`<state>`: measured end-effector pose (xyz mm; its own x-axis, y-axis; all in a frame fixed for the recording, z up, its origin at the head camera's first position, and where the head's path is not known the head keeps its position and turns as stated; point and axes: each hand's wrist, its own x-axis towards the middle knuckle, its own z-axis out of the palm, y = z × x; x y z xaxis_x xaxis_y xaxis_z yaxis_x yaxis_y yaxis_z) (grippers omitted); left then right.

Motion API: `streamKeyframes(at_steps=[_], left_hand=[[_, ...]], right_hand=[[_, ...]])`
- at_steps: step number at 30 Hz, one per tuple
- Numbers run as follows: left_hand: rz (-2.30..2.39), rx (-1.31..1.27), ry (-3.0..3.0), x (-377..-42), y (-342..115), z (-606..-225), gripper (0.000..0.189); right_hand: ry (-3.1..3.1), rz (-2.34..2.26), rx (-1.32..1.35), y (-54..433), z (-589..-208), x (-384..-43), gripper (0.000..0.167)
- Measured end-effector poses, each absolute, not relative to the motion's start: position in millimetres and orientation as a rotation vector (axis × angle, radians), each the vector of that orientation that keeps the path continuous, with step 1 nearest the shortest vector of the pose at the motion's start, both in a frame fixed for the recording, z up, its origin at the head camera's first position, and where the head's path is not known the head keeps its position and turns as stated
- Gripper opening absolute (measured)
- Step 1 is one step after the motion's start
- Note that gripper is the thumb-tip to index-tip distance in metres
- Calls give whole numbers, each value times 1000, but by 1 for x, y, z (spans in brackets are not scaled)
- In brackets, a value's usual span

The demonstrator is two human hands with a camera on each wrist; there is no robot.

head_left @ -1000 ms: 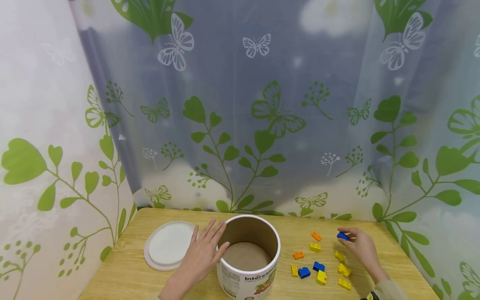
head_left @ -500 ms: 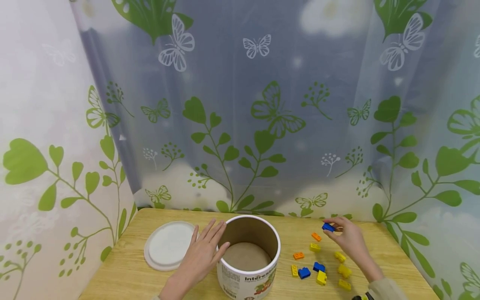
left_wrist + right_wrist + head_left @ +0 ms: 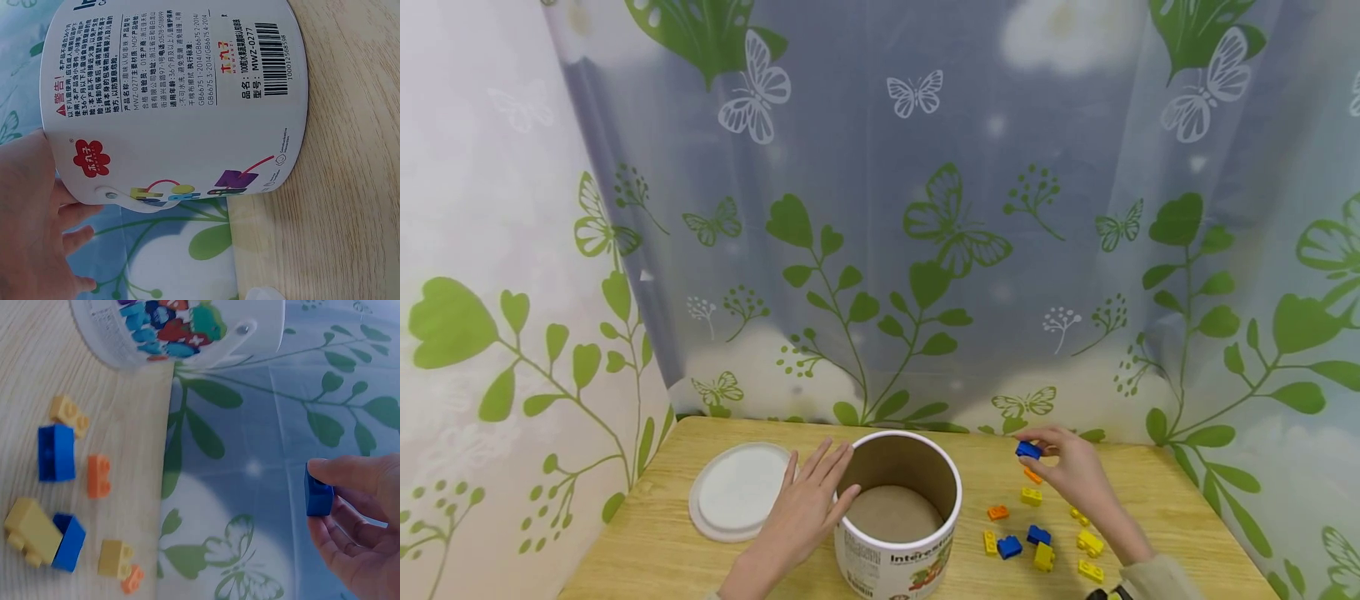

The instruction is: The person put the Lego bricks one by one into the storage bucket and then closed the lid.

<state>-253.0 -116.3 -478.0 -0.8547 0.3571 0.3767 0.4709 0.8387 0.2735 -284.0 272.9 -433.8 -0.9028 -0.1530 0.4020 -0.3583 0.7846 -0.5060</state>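
Blue brick (image 3: pixel 1028 450) in its grip, the right hand (image 3: pixel 1071 467) pinches it between thumb and fingers, raised above the surface (image 3: pixel 632 550) to the right of the white tub (image 3: pixel 859 554), just beside an orange brick (image 3: pixel 1032 476) at the far side. Nearer lie yellow bricks (image 3: pixel 1043 557), two more blue bricks (image 3: pixel 1009 547) and a second orange brick (image 3: pixel 997 512). Spread wide and straight, the fingers of the left hand (image 3: pixel 805 508) rest at the tub's left rim; left of it lies a round white lid (image 3: pixel 737 487).
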Motion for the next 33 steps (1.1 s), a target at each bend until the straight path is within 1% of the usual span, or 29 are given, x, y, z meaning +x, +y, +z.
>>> streamKeyframes(at_steps=[14, 23, 33], left_hand=[[-504, -639, -2677, -252, -116, -477, 58], [-500, -631, -2704, -252, -116, -477, 60], [-481, -623, -2713, -252, -116, -476, 59]], right_hand=[[-2551, 871, 525, 237, -422, -294, 29], [-2501, 898, 643, 208, -418, -298, 27], [-2512, 990, 707, 174, -419, -299, 25]])
